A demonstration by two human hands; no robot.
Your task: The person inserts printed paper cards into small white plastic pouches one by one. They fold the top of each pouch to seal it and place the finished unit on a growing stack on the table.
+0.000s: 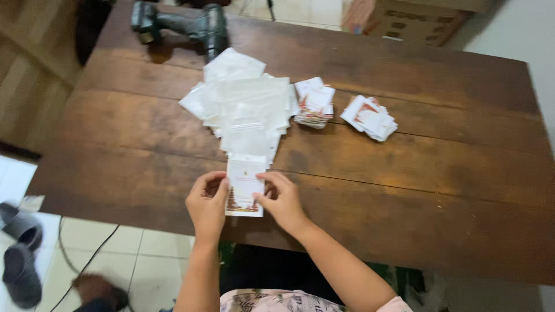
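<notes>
Two hands, left hand (208, 202) and right hand (283, 199) | fingers clamped on one card (244, 185) | two card stacks (315, 103)

Card (245, 186) print blurred; shoes (20, 254) cut off.

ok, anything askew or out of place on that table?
The clear plastic sleeves lie in a loose, fanned heap, not squared. A dark cordless power drill lies on its side at the brown wooden table's far edge.

Power drill (185, 26), cardboard box (416, 20), grey slippers (20, 254).
</notes>
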